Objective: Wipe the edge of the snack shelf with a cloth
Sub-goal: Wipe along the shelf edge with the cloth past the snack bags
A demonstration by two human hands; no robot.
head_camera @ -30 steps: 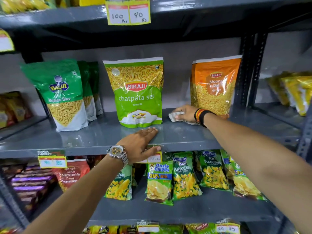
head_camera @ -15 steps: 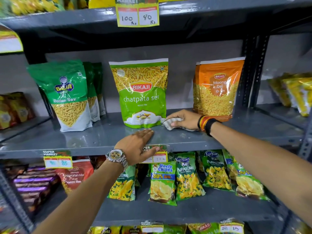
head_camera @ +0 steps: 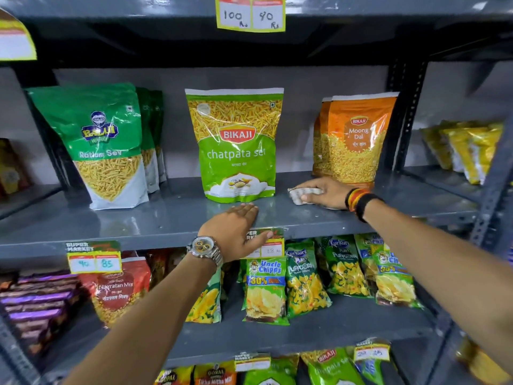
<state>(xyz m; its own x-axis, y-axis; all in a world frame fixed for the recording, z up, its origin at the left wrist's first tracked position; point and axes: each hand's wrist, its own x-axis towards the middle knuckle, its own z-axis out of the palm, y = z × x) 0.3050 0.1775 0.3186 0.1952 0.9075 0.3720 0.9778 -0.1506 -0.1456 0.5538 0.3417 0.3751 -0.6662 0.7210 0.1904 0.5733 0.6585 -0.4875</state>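
The grey metal snack shelf runs across the middle of the view. My right hand presses a small whitish cloth flat on the shelf top, between the green chatpata sev bag and the orange moong dal bag. My left hand, with a watch on its wrist, lies palm down on the shelf's front edge just in front of the green bag, its thumb over a price tag. It holds nothing.
A green ratlami sev bag stands at the left of the same shelf. Chip and puffcorn packets fill the shelf below. Dark slotted uprights bound the bay on the right. Another shelf with a yellow price tag hangs overhead.
My right hand slid the cloth leftward toward the green bag, then slightly back to the right. The left hand has stayed planted on the shelf edge.
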